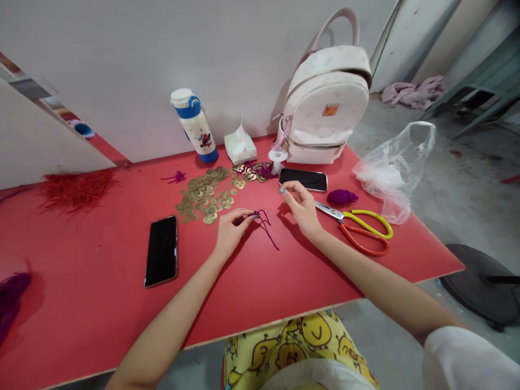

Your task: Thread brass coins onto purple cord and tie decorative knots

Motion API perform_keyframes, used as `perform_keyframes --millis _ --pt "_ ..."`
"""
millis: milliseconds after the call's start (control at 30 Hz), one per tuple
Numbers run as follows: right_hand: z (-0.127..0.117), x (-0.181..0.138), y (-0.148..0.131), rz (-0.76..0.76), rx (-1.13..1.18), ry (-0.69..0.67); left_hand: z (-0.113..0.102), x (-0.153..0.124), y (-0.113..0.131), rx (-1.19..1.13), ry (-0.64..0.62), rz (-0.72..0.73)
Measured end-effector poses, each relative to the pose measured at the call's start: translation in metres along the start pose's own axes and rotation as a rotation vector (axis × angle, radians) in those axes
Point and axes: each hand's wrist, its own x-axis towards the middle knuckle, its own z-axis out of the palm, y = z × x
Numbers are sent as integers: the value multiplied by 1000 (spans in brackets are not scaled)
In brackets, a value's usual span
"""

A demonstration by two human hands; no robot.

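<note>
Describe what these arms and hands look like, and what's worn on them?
They are a person's. The left hand and right hand are gloveless; the thumbnails look blue-grey, perhaps polished. Both forearms are bare. A white sleeve ends near the right elbow; no left sleeve shows.

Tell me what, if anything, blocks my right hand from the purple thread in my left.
Nothing visible blocks it: only red tabletop shows between the right hand and the purple thread pinched in the left hand.
</note>
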Motion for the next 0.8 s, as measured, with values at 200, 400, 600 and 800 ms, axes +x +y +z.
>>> perform_keyframes --millis 200,400,600,800 --pt "5 -9 -2 -215 -393 -276 0 1 2 -55 30 4" --pt "11 -14 8 -201 -458 -473 -1 2 2 -136 19 78" --pt "12 -16 7 -240 -515 -540 2 -1 3 -279 -47 -2" --pt "12 -15 9 -279 -573 -592 3 -4 9 -323 -53 -22"
